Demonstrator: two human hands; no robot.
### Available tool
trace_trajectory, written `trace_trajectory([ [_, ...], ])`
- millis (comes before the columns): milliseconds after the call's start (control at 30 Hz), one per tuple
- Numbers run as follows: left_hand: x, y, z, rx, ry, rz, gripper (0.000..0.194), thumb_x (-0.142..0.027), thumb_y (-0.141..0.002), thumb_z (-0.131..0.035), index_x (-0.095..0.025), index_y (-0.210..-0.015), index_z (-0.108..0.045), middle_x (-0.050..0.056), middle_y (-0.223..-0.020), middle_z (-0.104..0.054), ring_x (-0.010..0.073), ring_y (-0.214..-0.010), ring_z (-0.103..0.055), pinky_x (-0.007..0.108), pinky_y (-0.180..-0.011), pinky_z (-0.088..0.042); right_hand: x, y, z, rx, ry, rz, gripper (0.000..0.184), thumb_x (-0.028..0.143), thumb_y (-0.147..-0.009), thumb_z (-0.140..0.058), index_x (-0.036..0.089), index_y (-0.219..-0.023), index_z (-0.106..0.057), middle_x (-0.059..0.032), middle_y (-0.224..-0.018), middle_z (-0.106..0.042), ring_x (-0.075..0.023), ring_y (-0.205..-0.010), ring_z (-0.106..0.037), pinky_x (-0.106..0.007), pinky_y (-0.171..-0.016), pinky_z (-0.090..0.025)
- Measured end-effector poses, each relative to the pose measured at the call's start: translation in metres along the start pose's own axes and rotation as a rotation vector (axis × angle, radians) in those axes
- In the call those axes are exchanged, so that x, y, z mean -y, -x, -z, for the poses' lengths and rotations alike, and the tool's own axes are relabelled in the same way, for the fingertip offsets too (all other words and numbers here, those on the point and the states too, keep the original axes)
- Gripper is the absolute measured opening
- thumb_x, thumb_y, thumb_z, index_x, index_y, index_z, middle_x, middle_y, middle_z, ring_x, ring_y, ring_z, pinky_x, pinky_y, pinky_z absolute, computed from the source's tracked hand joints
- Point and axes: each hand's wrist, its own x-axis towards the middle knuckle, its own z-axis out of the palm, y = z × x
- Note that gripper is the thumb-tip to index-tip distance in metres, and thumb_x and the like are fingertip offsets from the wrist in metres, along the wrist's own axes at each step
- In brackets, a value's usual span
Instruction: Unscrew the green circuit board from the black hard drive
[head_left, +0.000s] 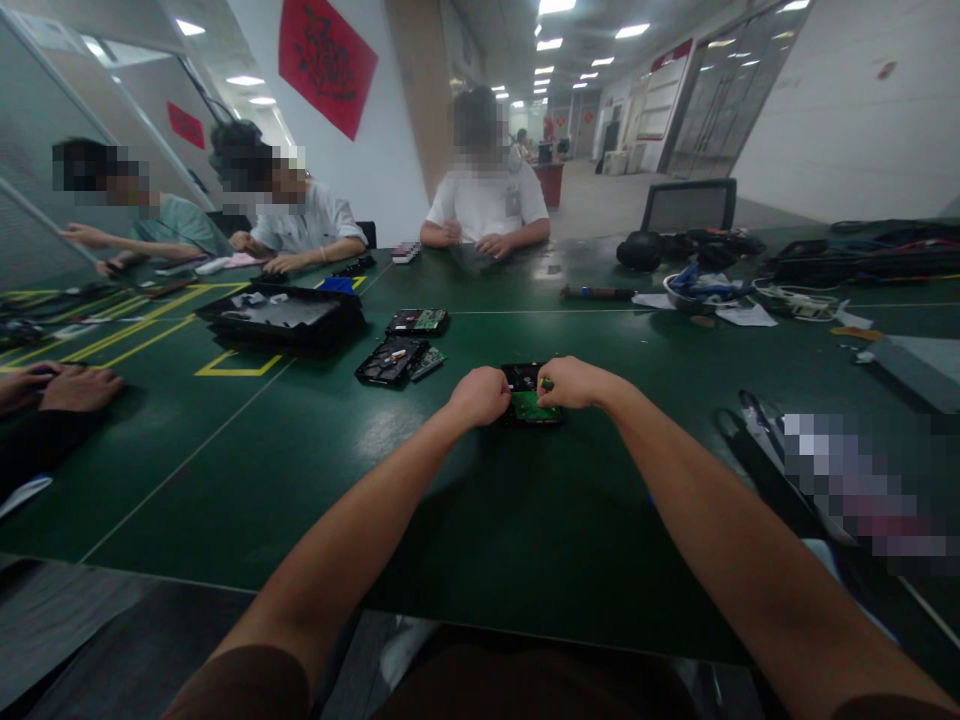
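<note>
A hard drive (531, 412) lies on the green table in front of me, its green circuit board facing up. My left hand (482, 396) is closed on the drive's left edge. Over the right part of the board, my right hand (574, 383) is closed around a small screwdriver (547, 384); only a dark and yellow bit of it shows between the fingers. To the left lie another hard drive (417, 321) with a green board and a black drive (390, 361) with small parts on it. A loose circuit board (427, 364) rests against that black drive.
A black tray (281, 315) stands at the left on the green table (375, 470). Cables, a bowl (709, 290) and a grey box (919, 365) sit at the right. A person (487, 205) faces me across the table; others sit left, one's hands (75, 388) nearby.
</note>
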Motion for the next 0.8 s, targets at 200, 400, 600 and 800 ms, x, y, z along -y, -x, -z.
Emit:
trace_trajectory([
  [200, 0.006, 0.0, -0.003, -0.112, 0.079, -0.026, 0.018, -0.024, -0.092, -0.058, -0.017, -0.09, -0.074, 0.01, -0.094, -0.073, 0.0233, -0.093, -0.066, 0.031, -0.083, -0.05, -0.001, 0.0, 0.0, 0.003, -0.008, 0.002, 0.017, 0.031, -0.082, -0.073, 0.02, -0.094, -0.074, -0.0067, -0.102, -0.075, -0.0226, -0.093, -0.068, -0.028, -0.072, -0.046],
  [400, 0.008, -0.003, -0.014, -0.167, 0.107, -0.097, 0.015, -0.023, -0.094, -0.059, -0.018, -0.093, -0.072, 0.01, -0.099, -0.067, 0.0239, -0.1, -0.063, 0.034, -0.089, -0.049, -0.004, -0.001, -0.001, 0.013, -0.015, 0.012, 0.015, 0.03, -0.082, -0.071, 0.021, -0.093, -0.073, -0.0062, -0.101, -0.075, -0.0218, -0.093, -0.067, -0.028, -0.073, -0.046],
  [600, 0.007, -0.002, -0.015, -0.168, 0.057, -0.131, 0.014, -0.022, -0.091, -0.059, -0.018, -0.094, -0.073, 0.009, -0.099, -0.066, 0.025, -0.101, -0.061, 0.035, -0.089, -0.049, -0.005, -0.001, -0.001, 0.025, -0.039, 0.002, 0.016, 0.032, -0.082, -0.071, 0.021, -0.094, -0.073, -0.0059, -0.103, -0.074, -0.0217, -0.093, -0.067, -0.028, -0.071, -0.046],
  [800, 0.005, 0.003, -0.011, -0.162, 0.007, -0.161, 0.018, -0.021, -0.091, -0.057, -0.019, -0.094, -0.075, 0.01, -0.098, -0.067, 0.0252, -0.102, -0.061, 0.035, -0.09, -0.049, -0.006, 0.0, 0.0, 0.04, -0.055, -0.007, 0.017, 0.031, -0.083, -0.072, 0.022, -0.096, -0.074, -0.0059, -0.104, -0.075, -0.0219, -0.094, -0.068, -0.028, -0.073, -0.047],
])
